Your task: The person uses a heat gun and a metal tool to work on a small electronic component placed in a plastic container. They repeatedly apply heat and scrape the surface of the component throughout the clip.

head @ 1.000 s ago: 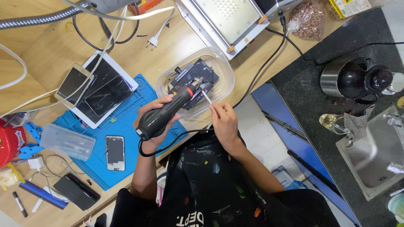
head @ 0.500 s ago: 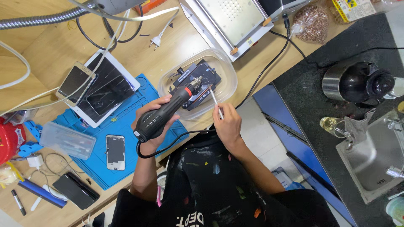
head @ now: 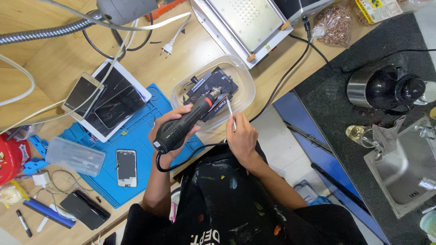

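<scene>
My left hand (head: 171, 126) grips a black hot-air gun (head: 188, 119) with a metal nozzle aimed at a dark phone board (head: 210, 93) inside a clear plastic tub (head: 243, 78). My right hand (head: 241, 136) pinches thin tweezers (head: 230, 112), their tips raised beside the tub's near rim, just right of the nozzle. The gun's black cord (head: 181, 159) loops below my left wrist.
A blue work mat (head: 141, 149) holds a small phone (head: 126, 167) and a white tablet (head: 119, 100) with phones on it. A clear box (head: 75, 156) lies left. A metal heating plate (head: 247, 20) stands behind the tub. A black counter (head: 363, 59) with a kettle (head: 386, 88) and sink (head: 408, 168) lies right.
My right hand has drawn the tweezers back out of the tub toward its near rim. The hot-air gun stays pointed at the board, shifted slightly.
</scene>
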